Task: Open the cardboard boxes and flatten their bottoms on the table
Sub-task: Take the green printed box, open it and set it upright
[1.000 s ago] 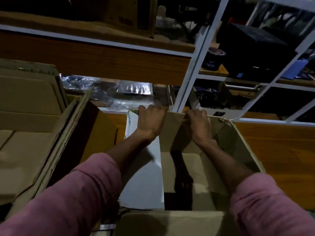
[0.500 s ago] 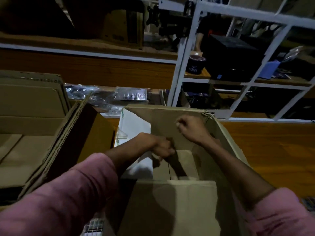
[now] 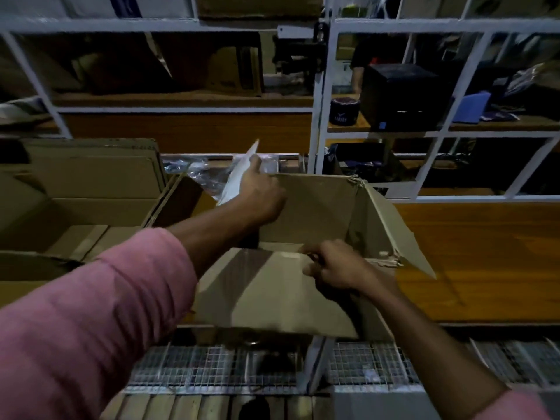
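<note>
Nearest the camera, below the table edge, a wire mesh rack [image 3: 272, 368] runs across the foot of the view; it plays no part in the work. Two pink sleeves [image 3: 100, 322] enter from the bottom corners.

The cardboard box [image 3: 321, 207] under work stands on the wooden table [image 3: 472, 256], directly ahead, open at the top. Its near flap [image 3: 266, 292] leans toward the person, its far edge raised. The right hand [image 3: 336, 266] is closed on that edge, fingers curled over it at the right end. The right side flap [image 3: 403, 237] hangs outward over the table, its hinge corner torn and frayed.

Further in, the left hand [image 3: 260, 192] reaches across to the far left corner of the box and is closed around a white sheet [image 3: 239, 174], which rises above the rim; whether this sheet is a loose insert or a flap with a white face cannot be told. The floor of the box is mostly hidden behind the near flap.

To the left, a second cardboard box [image 3: 81, 189] lies open on the same table, just beside the first. Behind both, clear plastic bags [image 3: 200, 174] lie against the white shelving [image 3: 321, 116].

Judgement: the step in hand is opening the box, flaps being spread and the white sheet drawn clear. The bottom is not yet flattened. The next move likely calls for getting the sheet out of the way, folding the near flap fully outward, then pressing the base down flat against the table, with care at the torn right corner
</note>
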